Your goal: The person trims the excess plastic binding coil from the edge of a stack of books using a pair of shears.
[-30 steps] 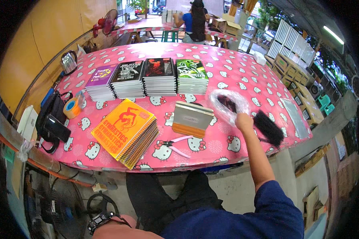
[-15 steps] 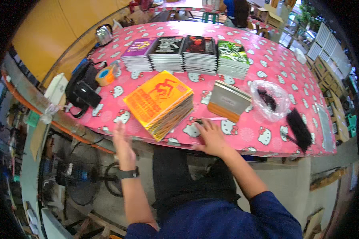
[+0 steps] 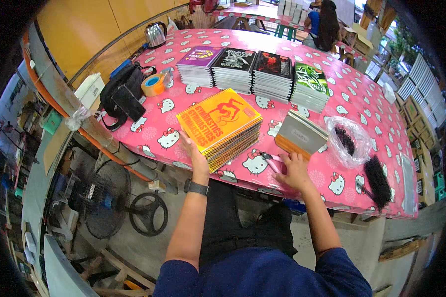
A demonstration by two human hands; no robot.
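Head view: left hand (image 3: 197, 157) touches yellow notebook stack (image 3: 222, 126), fingers flat.

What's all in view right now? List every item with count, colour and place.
table: one, pink patterned cover, centre
orange notebook stack: one, near edge
far notebook stacks: four; purple, black, black-red, green covers; in a row
small book stack: one, grey cover, orange edge, right of orange stack
pink scissors: one, near edge
clear bag: one, dark contents, right
black brush: one, far right
tape roll: one, orange and blue, left
black bag: one, left edge
kettle: one, silver, far left
floor fan: one, black, under table
left hand: against orange notebook stack
right hand: flat on table beside scissors
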